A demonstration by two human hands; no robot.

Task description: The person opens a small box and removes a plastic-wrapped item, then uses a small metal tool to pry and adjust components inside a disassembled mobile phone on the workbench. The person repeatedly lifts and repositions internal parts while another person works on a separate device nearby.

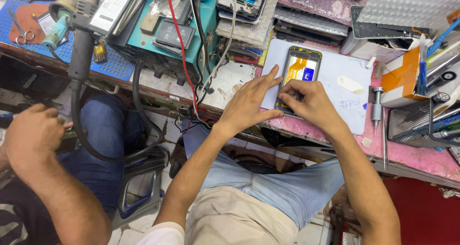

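Phone (301,72) lies opened, innards exposed, on grey mat (330,89) atop tabletop (421,154). Left hand (249,103) spread flat beside it; right hand (306,101) pinching its lower edge. Reassembly apparently unfinished.

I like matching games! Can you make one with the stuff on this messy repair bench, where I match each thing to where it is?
Things:
1. opened phone
2. scissors
3. screwdriver
4. wire basket

Places:
A. on the blue mat, far left
B. at the bench's right edge
C. on the grey mat, under the left hand and right hand
D. just right of the grey mat, on the pink surface

Pairs: 1-C, 2-A, 3-D, 4-B
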